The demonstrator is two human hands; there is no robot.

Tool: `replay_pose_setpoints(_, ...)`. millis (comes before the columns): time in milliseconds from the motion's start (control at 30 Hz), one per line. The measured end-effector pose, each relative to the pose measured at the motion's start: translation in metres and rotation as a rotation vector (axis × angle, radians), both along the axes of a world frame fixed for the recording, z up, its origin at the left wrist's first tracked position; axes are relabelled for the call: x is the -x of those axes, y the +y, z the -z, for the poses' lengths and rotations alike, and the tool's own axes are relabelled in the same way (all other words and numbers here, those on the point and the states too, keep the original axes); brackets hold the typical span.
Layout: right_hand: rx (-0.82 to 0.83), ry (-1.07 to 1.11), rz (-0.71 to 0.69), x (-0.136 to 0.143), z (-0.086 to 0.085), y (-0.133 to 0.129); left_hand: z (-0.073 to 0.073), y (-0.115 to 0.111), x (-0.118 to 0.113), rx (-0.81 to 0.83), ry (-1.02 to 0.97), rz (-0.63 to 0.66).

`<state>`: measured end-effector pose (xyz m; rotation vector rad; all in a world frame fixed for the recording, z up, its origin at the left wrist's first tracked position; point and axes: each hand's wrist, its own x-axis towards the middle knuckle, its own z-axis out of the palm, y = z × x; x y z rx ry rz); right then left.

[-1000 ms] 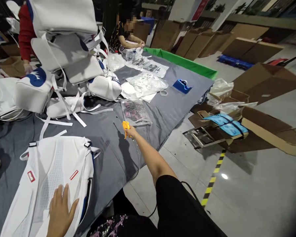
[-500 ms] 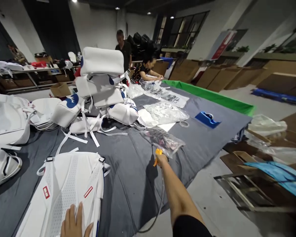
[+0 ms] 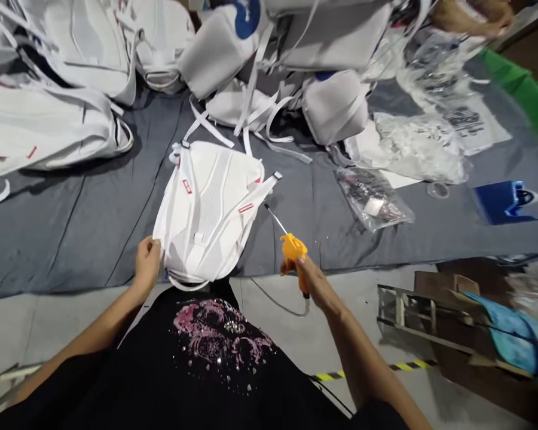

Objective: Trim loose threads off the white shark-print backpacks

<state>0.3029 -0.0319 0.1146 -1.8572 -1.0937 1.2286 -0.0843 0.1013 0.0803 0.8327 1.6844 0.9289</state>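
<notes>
A white backpack (image 3: 215, 203) lies strap side up at the table's front edge, its padded straps marked with small red-outlined labels. My left hand (image 3: 147, 260) is closed on the backpack's left edge, fingers curled at its lower side. In my right hand (image 3: 309, 272) is an orange air blow gun (image 3: 293, 248), held by its grip. The gun's thin metal nozzle points up and left, towards the backpack's right strap, apart from it. A grey hose (image 3: 278, 306) hangs below the gun.
More white backpacks (image 3: 85, 48) are piled at the back and left. On the right lie a clear plastic packet (image 3: 374, 197), plastic bags (image 3: 421, 143), a tape roll (image 3: 438, 190) and a blue tape dispenser (image 3: 497, 203). Cardboard and a metal frame (image 3: 403, 310) stand beyond the edge.
My view has tilted down. My right hand has brought the blow gun back from beside the packet to the backpack's right. My left hand has moved from the backpack's panel to its left edge.
</notes>
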Motion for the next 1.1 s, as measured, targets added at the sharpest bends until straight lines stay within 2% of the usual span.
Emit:
replay_pose_setpoints(33, 0.018, 0.058, -0.015, 0.027, -0.001, -0.019, 0.002, 0.003, 0.013, 0.119, -0.132, -0.042)
replay_pose_setpoints(100, 0.087, 0.132, 0.006, 0.080, 0.002, -0.055, 0.009, 0.015, 0.028, 0.252, -0.294, -0.010)
replay_pose_setpoints(200, 0.223, 0.020, 0.076, 0.143, 0.019, -0.092, 0.018, 0.040, 0.027, 0.388, -0.523, 0.088)
replay_pose_setpoints(267, 0.252, -0.093, 0.112, 0.173, 0.034, -0.099, 0.022, 0.054, 0.017, 0.475, -0.720, 0.132)
replay_pose_setpoints(367, 0.209, -0.198, 0.089, 0.196, 0.051, -0.086, 0.026, 0.065, 0.003, 0.579, -0.935, 0.223)
replay_pose_setpoints(500, 0.166, -0.339, -0.002, 0.198, 0.059, -0.058, 0.037, 0.067, 0.002, 0.608, -1.068, 0.327)
replay_pose_setpoints(667, 0.294, -0.597, 0.095, 0.189, 0.069, -0.047, 0.054, 0.064, 0.008, 0.627, -1.211, 0.369)
replay_pose_setpoints(800, 0.240, -0.740, 0.065, 0.174, 0.089, -0.037, 0.063, 0.064, -0.002, 0.632, -1.295, 0.479)
replay_pose_setpoints(867, 0.239, -0.783, 0.053, 0.164, 0.093, -0.033, 0.064, 0.065, -0.007, 0.631, -1.311, 0.515)
replay_pose_setpoints(967, 0.220, -0.759, 0.028, 0.154, 0.088, -0.036, 0.062, 0.067, -0.008, 0.633, -1.323, 0.506)
replay_pose_setpoints(1100, 0.244, -0.738, -0.025, 0.153, 0.080, -0.047, 0.062, 0.069, -0.005, 0.629, -1.271, 0.394)
